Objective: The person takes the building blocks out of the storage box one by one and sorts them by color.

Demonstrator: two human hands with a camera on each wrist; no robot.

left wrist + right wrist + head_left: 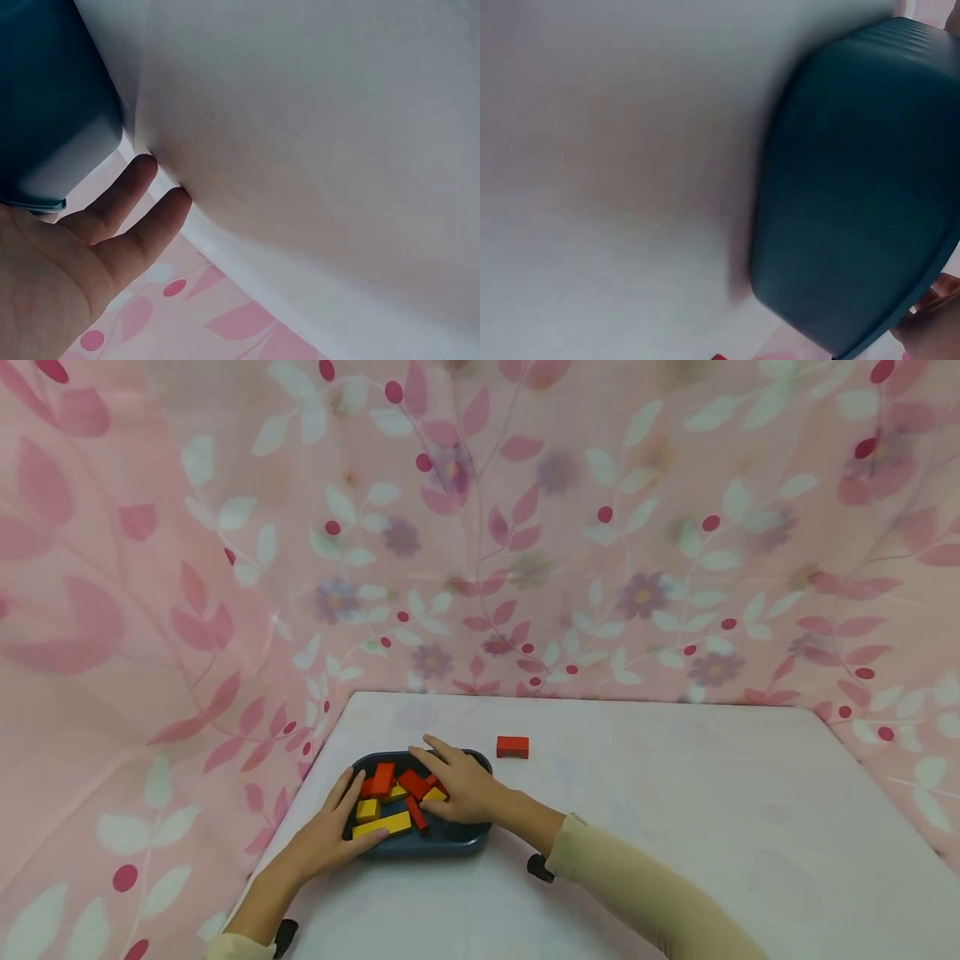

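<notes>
A dark blue oval tray (457, 850) sits on the white table toward the left, holding several red and yellow blocks. My left hand (326, 837) lies along its left end, fingers extended at the rim and thumb reaching over the front edge beside a long yellow block (392, 824). In the left wrist view, two straight fingers (150, 225) of it reach past the tray's outer wall to the table. My right hand (468, 789) spreads over the tray's right part, its thumb close to a yellow block (433, 794) and a narrow red block (416, 814). The palm hides the tray's right interior.
One red block (512, 747) lies on the white table (637, 810), behind and right of the tray. A pink floral cloth (525, 527) hangs along the table's back and left sides. Small black devices (540, 867) are at both wrists.
</notes>
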